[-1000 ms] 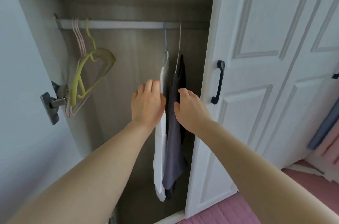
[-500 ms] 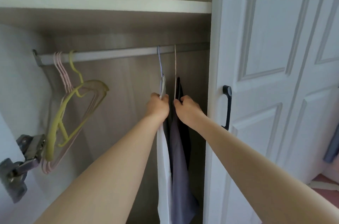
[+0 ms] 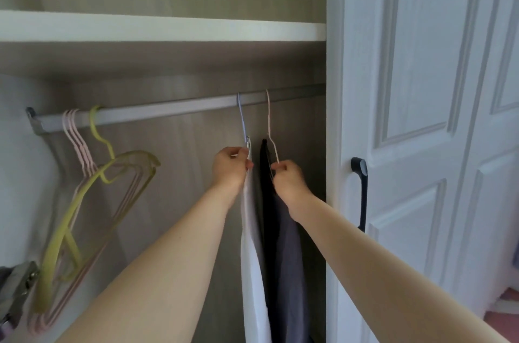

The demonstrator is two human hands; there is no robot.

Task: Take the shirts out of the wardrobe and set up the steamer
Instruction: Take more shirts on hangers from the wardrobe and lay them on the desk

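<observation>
Two shirts hang side by side on the wardrobe rail (image 3: pixel 168 111). The white shirt (image 3: pixel 254 272) hangs on a blue hanger (image 3: pixel 242 118), and my left hand (image 3: pixel 230 167) is closed on that hanger's neck. The dark grey shirt (image 3: pixel 290 272) hangs on a pale pink hanger (image 3: pixel 270 123); my right hand (image 3: pixel 288 179) pinches this hanger just below its hook. Both hooks still sit over the rail. No steamer is in view.
Empty yellow hanger (image 3: pixel 70 230) and pink hangers (image 3: pixel 81 151) hang at the rail's left end. A shelf (image 3: pixel 168 31) runs above the rail. The closed white wardrobe door (image 3: pixel 415 146) with a black handle (image 3: pixel 362 193) stands right. A door hinge (image 3: pixel 19 289) shows lower left.
Both hands rose from the shirts' shoulders to the hanger necks and closed on them. The view tilted up and moved closer to the rail.
</observation>
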